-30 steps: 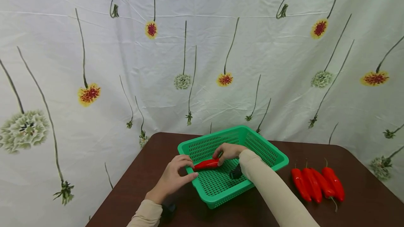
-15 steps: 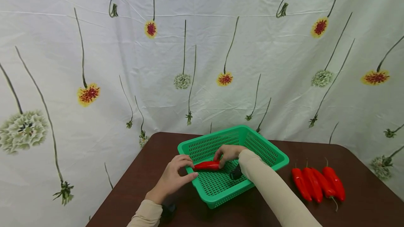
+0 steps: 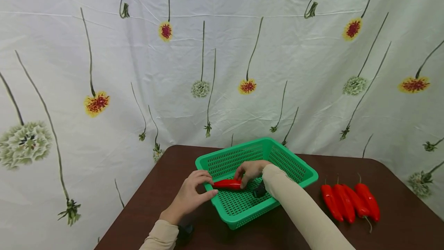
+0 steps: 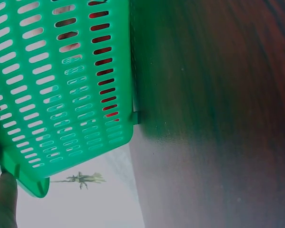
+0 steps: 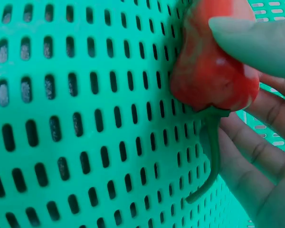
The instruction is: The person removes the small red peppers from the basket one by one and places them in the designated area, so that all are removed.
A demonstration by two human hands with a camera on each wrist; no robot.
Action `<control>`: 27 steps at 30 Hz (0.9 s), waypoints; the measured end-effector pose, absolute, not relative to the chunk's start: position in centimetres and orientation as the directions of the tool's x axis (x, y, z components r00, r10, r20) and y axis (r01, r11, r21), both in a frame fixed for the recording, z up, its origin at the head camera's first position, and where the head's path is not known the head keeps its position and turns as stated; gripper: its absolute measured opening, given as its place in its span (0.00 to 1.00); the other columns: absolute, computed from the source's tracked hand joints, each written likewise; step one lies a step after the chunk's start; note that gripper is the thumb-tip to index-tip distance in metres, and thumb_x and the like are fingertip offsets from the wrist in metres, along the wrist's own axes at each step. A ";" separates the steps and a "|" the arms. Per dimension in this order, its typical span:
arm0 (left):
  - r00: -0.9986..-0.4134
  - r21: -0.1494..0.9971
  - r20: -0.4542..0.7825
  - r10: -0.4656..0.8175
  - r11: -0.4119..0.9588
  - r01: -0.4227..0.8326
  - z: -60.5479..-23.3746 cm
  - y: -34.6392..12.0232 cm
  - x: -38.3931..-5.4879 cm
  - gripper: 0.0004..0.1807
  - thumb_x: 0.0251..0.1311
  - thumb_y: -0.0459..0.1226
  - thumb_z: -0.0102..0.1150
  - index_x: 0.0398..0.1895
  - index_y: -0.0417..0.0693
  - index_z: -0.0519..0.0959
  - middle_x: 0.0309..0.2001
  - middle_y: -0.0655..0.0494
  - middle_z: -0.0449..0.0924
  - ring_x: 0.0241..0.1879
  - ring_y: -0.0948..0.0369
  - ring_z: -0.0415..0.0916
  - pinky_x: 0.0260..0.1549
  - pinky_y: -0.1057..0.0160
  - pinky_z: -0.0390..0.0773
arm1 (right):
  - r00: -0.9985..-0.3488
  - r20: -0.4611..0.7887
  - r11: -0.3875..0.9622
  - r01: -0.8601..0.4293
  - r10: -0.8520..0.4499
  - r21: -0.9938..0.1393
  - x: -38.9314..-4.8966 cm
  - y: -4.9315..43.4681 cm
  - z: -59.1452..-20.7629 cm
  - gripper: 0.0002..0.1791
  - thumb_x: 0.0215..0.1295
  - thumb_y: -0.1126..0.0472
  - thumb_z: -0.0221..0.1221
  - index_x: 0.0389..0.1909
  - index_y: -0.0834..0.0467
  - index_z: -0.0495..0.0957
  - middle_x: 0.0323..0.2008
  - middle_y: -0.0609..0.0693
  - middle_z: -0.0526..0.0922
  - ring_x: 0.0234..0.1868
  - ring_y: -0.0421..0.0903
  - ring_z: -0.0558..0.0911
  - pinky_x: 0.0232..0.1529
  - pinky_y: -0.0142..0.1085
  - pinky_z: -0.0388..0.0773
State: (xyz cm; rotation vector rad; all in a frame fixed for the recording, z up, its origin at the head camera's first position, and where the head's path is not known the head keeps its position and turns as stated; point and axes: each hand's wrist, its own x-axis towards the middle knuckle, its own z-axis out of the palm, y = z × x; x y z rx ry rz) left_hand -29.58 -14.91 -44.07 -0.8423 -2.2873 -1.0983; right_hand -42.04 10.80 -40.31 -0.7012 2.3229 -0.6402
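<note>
A green plastic basket (image 3: 250, 213) with slotted walls stands on the dark table. My left hand (image 3: 189, 194) grips its left rim, thumb and fingers spread along the edge; one fingertip (image 4: 5, 187) shows at the rim in the left wrist view. Inside the basket, my right hand (image 3: 252, 169) holds the stem end of a red chili pepper (image 3: 225, 184), which lies along the floor by the left wall. The right wrist view has my thumb (image 5: 247, 40) on top of the pepper (image 5: 213, 76) and my other fingers beyond it, the curved green stem hanging free.
Several red chili peppers (image 3: 347, 205) lie side by side on the table, right of the basket. Behind the brown table (image 3: 156, 192) hangs a pale cloth (image 3: 222, 107) printed with flowers. Dark wrist cameras (image 3: 259, 190) sit under both wrists.
The pepper's stem end has shifted slightly toward me, and my right hand has moved a little with it. My left hand stays on the rim.
</note>
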 end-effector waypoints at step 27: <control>-0.707 0.531 0.632 0.317 0.488 0.693 -44.0 -14.9 -29.5 0.07 0.56 0.40 0.73 0.36 0.58 0.84 0.49 0.59 0.81 0.55 0.57 0.74 0.54 0.51 0.80 | -0.632 -0.407 0.651 -0.209 -0.659 -0.730 -41.9 11.3 -40.1 0.19 0.62 0.71 0.64 0.54 0.61 0.81 0.42 0.50 0.83 0.40 0.41 0.80 0.45 0.34 0.81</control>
